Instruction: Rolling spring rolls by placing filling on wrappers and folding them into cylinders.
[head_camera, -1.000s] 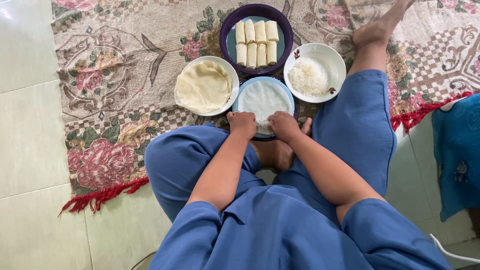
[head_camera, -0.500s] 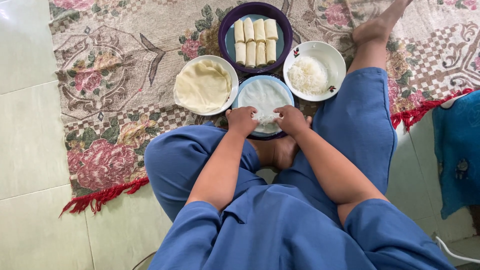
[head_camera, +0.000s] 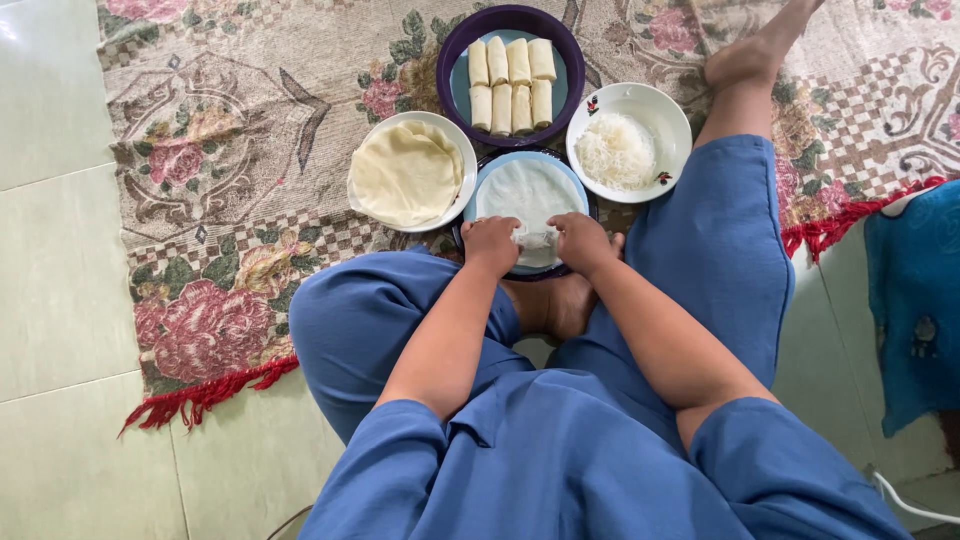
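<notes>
Since a second ago both hands have crept forward onto the wrapper (head_camera: 528, 195) and begun folding its near edge over the filling. Far to the left of the left hand (head_camera: 490, 243) sits a bowl of spare wrappers (head_camera: 405, 175). Left hand and right hand (head_camera: 581, 240) pinch the wrapper's edge on the blue plate (head_camera: 487, 180). Ahead lie six finished rolls (head_camera: 511, 80); right, the noodles (head_camera: 616, 150). This roll looks barely started.

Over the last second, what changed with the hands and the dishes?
Both hands, left hand and right hand, edged forward onto the near edge of the wrapper on the blue plate and are folding it over the filling. The bowl of wrappers, noodle bowl and plate of finished rolls did not move.
</notes>
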